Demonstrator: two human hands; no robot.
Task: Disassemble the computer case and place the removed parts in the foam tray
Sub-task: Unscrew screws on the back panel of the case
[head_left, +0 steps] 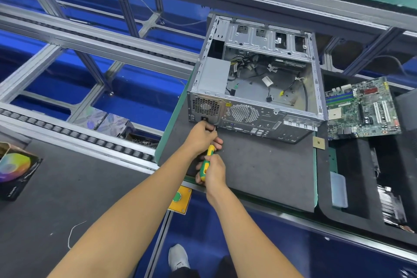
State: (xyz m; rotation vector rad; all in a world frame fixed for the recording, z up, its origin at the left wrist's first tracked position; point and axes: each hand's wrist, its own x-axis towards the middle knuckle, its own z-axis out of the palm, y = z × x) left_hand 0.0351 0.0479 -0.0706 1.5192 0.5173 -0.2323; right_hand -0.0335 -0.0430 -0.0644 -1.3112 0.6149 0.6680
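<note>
The open grey computer case [255,79] lies on its side on a dark mat [259,171], rear panel toward me, with the power supply [214,74] and loose cables inside. My right hand [213,172] grips the yellow-green handle of a screwdriver [207,162]. My left hand [203,136] curls round the screwdriver's front end, right at the case's rear panel below the power supply; the tip is hidden by my fingers. A removed green motherboard [361,108] rests on the black foam tray [352,176] to the right of the case.
A heatsink [391,205] and a clear plastic piece [338,189] lie in tray compartments. A yellow button box [180,197] hangs at the bench's front edge. Roller conveyor rails [67,128] run left. Patterned boxes [13,171] sit at far left.
</note>
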